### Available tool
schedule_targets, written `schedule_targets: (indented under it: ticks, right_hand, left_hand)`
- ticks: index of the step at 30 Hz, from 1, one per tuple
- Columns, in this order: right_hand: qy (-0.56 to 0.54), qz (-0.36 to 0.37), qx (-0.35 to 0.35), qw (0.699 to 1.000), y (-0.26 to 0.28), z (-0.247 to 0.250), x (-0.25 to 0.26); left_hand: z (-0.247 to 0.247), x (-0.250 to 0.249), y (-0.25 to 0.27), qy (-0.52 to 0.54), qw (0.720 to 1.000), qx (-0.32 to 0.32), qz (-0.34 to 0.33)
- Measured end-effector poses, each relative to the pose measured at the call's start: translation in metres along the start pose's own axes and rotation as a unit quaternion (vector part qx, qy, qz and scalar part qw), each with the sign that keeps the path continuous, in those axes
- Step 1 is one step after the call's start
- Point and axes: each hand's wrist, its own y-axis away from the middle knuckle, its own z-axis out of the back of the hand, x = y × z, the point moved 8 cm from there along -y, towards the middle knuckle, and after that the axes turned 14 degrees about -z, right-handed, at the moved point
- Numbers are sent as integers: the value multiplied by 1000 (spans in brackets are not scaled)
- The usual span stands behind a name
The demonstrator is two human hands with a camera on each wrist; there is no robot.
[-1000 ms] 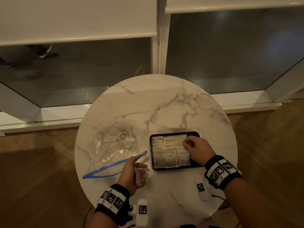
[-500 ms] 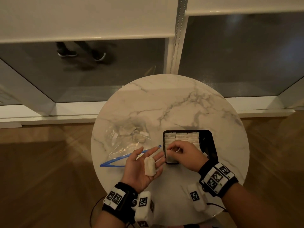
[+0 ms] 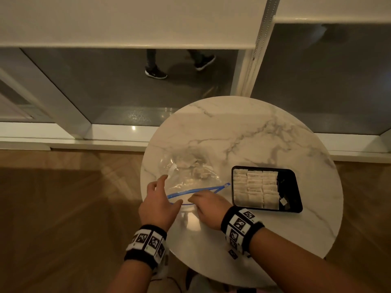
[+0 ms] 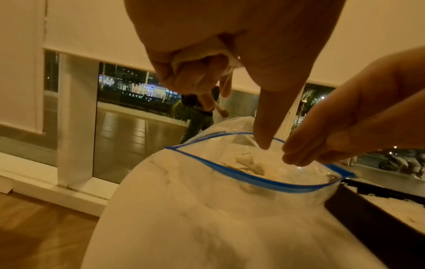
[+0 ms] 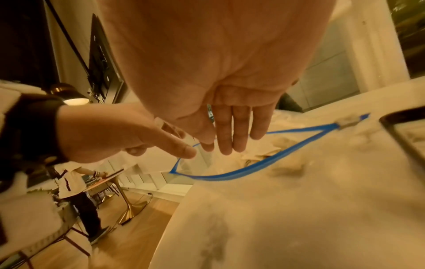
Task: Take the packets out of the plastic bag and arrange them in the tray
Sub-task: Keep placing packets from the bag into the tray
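Head view: we are bringing both hands to the plastic bag (image 3: 186, 176), whose blue mouth is running from 8 to 2 o'clock. Our right hand (image 3: 208, 206), fingers straight and empty, is entering it. Packets in the bag (image 3: 201, 172) are lying at 12 o'clock from it. Our left hand (image 3: 157, 200) is curling round one packet (image 4: 197, 54). The tray (image 3: 296, 187) is lying at 3 o'clock.

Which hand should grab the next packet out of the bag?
Probably the right hand: its straight, empty fingers already reach into the plastic bag, and it is nearer the tray. The left hand already holds a packet.
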Motion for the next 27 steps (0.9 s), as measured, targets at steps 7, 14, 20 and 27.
schedule_targets:
  ticks: [7,14,20,27]
  right_hand:
    - [-61,-132,17,989,-40,-15,0]
    - [-291,-315,-19,903,-74,18,-38]
    - [-107,-401,39,909,-89,49,-59]
    - [-101,-382,104,913,-107,20,-71]
  left_hand:
    - [-8,-4,-32,-121,988,51,-86]
    - [-12,-32,-20,-112,979,11,-173]
    - [-12,-38,-4,-82,979,-22,-185]
    - [19,-45,2,-6,974,-136,-181]
